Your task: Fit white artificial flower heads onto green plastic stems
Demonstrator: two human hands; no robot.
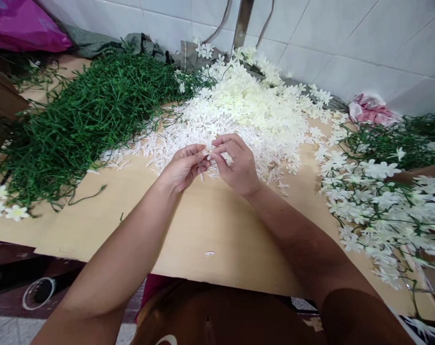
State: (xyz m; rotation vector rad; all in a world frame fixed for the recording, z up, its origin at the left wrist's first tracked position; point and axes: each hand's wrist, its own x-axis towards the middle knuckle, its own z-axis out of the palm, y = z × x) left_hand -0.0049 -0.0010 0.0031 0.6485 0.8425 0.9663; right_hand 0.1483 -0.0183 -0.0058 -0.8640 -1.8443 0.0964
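Both hands meet over the front of a heap of thin white flower tubes (156,148). My left hand (186,167) is closed, pinching a small white artificial flower (209,149) between thumb and fingers. From the other side my right hand (237,163) pinches the same flower at its petals. Fingers partly cover the flower, so its lower end is hidden. Behind the hands rises a pile of loose cream-white petal heads (253,96). To the left lies a big mound of green plastic stems (95,105).
White flowers on green stems (382,196) spread over the right side of the cardboard-covered table (217,230). A pink bag (26,26) sits at the back left, and a tiled wall (332,43) closes off the rear. One stray white piece (210,253) lies near the front edge.
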